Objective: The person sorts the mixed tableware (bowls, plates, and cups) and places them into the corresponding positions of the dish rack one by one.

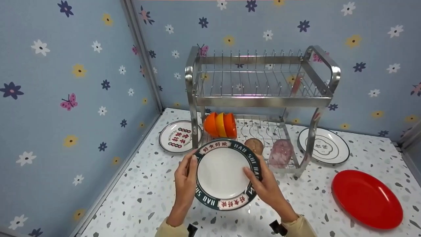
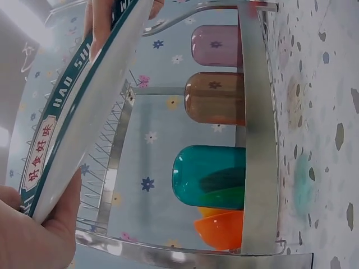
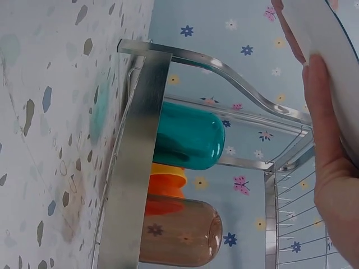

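Observation:
Both hands hold a round white plate [image 1: 222, 172] with a dark green rim carrying letters and red characters. It is raised in front of the steel dish rack [image 1: 263, 101], its face tilted up. My left hand [image 1: 185, 181] grips the left edge, thumb on the rim. On the opposite edge, my right hand [image 1: 267, 186] pinches the plate, its thumb over the white face and its fingers behind. The left wrist view shows the plate [image 2: 90, 117] nearly edge-on. In the head view it hides the teal cup [image 2: 207, 175] on the rack's lower shelf.
Orange and yellow bowls [image 1: 219, 125], a brown cup [image 1: 254, 145] and a pink cup [image 1: 281, 153] sit on the lower shelf. White patterned plates lie left [image 1: 180, 136] and right [image 1: 324, 145] of the rack. A red oval plate [image 1: 366, 199] lies at front right.

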`<state>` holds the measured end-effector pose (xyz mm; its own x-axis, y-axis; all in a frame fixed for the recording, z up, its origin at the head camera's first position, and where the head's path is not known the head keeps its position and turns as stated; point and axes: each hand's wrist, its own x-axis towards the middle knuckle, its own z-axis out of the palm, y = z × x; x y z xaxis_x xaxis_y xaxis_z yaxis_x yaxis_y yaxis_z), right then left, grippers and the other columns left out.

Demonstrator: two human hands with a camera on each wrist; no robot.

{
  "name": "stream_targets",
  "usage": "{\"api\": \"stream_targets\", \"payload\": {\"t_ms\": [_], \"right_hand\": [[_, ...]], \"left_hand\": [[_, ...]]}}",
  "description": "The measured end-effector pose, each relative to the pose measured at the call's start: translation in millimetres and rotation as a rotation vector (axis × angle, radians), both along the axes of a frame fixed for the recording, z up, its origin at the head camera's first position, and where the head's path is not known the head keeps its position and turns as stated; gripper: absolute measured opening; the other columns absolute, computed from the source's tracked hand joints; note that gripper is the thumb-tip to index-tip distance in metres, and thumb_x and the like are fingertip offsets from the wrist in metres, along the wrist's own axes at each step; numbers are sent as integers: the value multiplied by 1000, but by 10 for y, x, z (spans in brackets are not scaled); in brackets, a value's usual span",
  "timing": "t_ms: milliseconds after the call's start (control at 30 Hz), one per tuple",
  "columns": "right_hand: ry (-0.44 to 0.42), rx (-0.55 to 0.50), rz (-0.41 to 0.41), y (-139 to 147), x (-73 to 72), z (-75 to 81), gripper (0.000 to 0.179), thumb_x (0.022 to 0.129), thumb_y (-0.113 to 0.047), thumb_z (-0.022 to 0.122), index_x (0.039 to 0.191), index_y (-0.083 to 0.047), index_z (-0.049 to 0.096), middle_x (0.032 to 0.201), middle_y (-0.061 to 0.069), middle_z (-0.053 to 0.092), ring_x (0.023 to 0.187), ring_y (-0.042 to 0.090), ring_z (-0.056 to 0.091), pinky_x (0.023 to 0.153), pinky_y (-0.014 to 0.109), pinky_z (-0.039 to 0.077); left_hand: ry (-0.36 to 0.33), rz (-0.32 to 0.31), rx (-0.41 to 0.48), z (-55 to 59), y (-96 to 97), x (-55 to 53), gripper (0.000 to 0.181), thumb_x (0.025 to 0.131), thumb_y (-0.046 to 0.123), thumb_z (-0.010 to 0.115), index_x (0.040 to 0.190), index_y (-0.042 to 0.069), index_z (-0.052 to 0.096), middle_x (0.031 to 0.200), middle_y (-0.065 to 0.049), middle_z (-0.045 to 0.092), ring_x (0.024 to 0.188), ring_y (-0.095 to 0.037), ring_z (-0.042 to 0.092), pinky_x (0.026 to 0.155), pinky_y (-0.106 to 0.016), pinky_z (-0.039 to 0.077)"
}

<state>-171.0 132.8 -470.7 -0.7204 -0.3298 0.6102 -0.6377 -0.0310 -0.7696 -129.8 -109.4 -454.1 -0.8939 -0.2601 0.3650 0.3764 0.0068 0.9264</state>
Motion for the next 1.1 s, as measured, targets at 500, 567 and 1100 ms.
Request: {"api": "stream_targets", "payload": {"t_ms": [500,567,1100], "right_hand": [[78,-64,-150,128,-44,106,44,93,23,54,136,12,48,111,26,64,89,23,70,69,33,61],[102,-66,-160,152,-50,132,45,93,23,54,136,11,48,110,24,63,88,22,68,68,32,60],[124,-145,-388,351,-8,394,39,98,14,54,137,10,45,118,16,64,97,20,69,76,29,60]], "left_hand": [[54,66,48,-51,-5,-405,44,114,19,34,152,-1,42,156,-16,44,147,-27,39,121,-39,28],[41,86,53,-73,-10,-468,47,114,20,34,157,2,35,162,-14,36,150,-27,33,123,-44,25],[-67,51,35,-332,-40,-904,54,109,23,51,157,5,33,151,-18,42,141,-30,43,116,-46,36]]}}
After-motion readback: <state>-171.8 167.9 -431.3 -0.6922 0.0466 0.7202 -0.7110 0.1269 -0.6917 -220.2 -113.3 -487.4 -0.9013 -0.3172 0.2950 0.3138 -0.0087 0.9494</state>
